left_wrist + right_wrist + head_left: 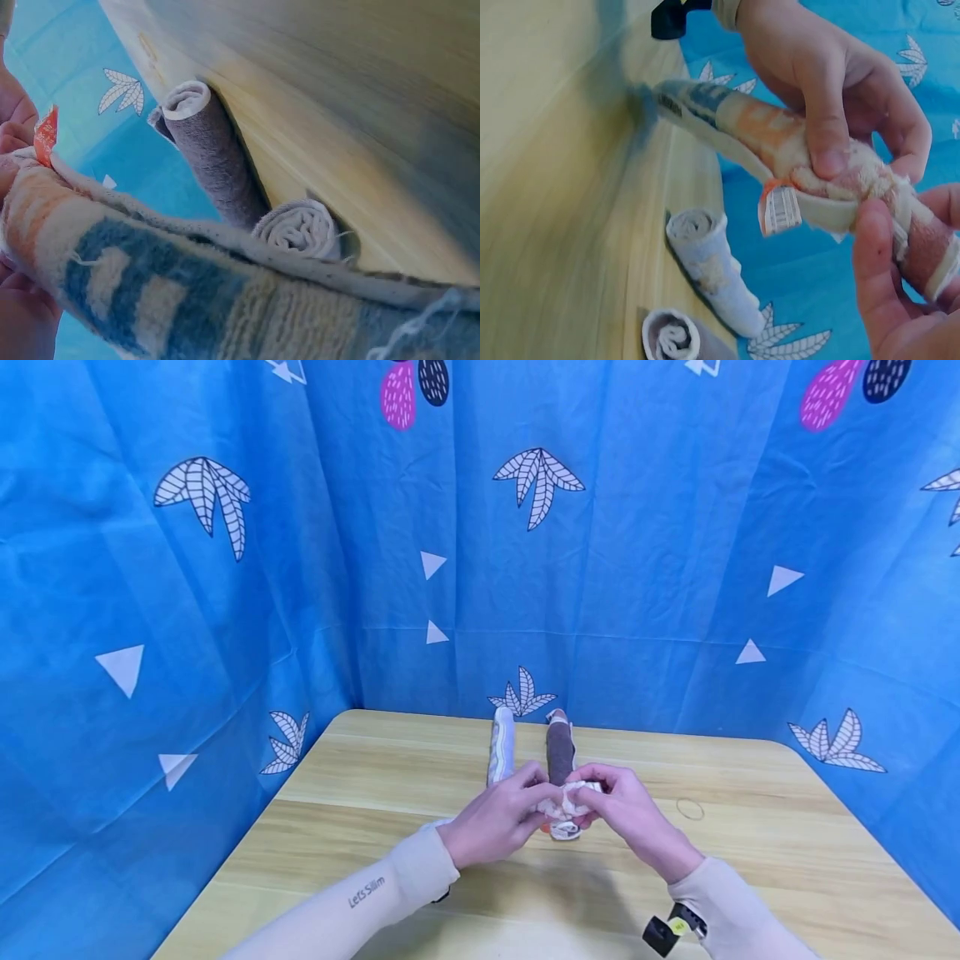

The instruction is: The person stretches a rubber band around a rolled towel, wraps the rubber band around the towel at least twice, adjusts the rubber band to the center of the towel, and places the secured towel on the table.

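Observation:
Both hands grip a patterned towel, cream with orange and blue bands and a small orange-and-white tag. In the head view the bunched towel (573, 800) is pinched between my left hand (502, 814) and right hand (630, 810) above the table. The right wrist view shows the left hand's thumb (829, 154) pressing on the partly rolled towel (769, 135), with the right hand (889, 300) pinching its end. Its loose length hangs across the left wrist view. Behind the hands lie a pale rolled towel (502, 747) and a grey-brown rolled towel (560, 747).
The wooden table (360, 760) has rounded far corners. A thin loop (690, 809) lies on it, right of the hands. A blue patterned curtain (637, 568) hangs around the back and sides.

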The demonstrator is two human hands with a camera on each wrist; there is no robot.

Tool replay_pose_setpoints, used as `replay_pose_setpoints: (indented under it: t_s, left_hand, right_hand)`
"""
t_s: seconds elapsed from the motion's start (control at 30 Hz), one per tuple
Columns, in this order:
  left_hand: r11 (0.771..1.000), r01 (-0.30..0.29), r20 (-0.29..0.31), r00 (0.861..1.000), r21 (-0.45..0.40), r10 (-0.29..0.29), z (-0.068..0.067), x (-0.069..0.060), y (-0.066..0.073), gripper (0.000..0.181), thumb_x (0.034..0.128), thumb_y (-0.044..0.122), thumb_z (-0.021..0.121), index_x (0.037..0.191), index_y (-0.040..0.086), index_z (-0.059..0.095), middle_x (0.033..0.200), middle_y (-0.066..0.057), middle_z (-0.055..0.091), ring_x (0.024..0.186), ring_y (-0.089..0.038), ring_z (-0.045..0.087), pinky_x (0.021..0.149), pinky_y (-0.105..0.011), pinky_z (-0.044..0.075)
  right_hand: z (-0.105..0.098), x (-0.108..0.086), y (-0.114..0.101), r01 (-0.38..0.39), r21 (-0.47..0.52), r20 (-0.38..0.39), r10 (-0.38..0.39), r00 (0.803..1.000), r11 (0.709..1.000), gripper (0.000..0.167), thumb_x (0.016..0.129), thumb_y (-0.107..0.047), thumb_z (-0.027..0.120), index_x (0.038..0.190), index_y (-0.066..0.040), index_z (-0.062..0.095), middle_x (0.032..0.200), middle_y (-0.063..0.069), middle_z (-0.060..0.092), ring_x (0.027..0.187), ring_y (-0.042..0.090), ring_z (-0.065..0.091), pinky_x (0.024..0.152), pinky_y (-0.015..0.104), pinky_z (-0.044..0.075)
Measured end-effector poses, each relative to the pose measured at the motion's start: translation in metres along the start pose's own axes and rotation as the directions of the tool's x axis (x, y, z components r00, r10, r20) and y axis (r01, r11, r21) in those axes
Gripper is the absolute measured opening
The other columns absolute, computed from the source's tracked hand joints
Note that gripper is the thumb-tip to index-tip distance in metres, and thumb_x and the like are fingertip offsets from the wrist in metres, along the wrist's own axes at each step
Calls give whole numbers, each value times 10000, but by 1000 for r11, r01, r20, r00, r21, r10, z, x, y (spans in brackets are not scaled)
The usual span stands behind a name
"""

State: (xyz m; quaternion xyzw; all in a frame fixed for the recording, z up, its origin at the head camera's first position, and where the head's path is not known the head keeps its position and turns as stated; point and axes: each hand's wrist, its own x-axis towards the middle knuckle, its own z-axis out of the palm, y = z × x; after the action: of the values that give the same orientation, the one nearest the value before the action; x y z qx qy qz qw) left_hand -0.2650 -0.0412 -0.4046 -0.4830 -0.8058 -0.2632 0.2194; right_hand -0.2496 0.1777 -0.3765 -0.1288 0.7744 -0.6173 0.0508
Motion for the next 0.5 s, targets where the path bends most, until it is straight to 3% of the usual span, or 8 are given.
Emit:
replay_pose_setpoints:
  t_s: [0.2,0.37,0.5]
  left_hand:
    - [1000,26,35,999,18,-27,1,4,5,140,949,63,654,984,188,602,988,18,435,792,-51,491,684,-91,411]
    - [999,54,93,994,4,-54,-1,5,8,162,950,39,639,985,193,604,990,24,405,799,-52,473,673,-94,405]
    - [1000,-2,112,994,26,-1,-1,4,5,125,1003,89,589,936,194,587,986,32,391,814,-52,453,671,-80,382]
  right_hand:
    - [1,2,-1,-16,18,-27,16,1000,1000,209,887,-36,617,1068,61,658,945,126,648,757,188,641,653,326,579]
    - [0,2,1,-29,35,-20,29,999,999,212,884,-26,618,1066,76,649,934,114,645,754,186,638,644,323,576]
    - [-3,0,0,-32,81,-1,32,999,996,221,898,-30,598,1074,103,616,888,85,645,720,163,618,624,300,557]
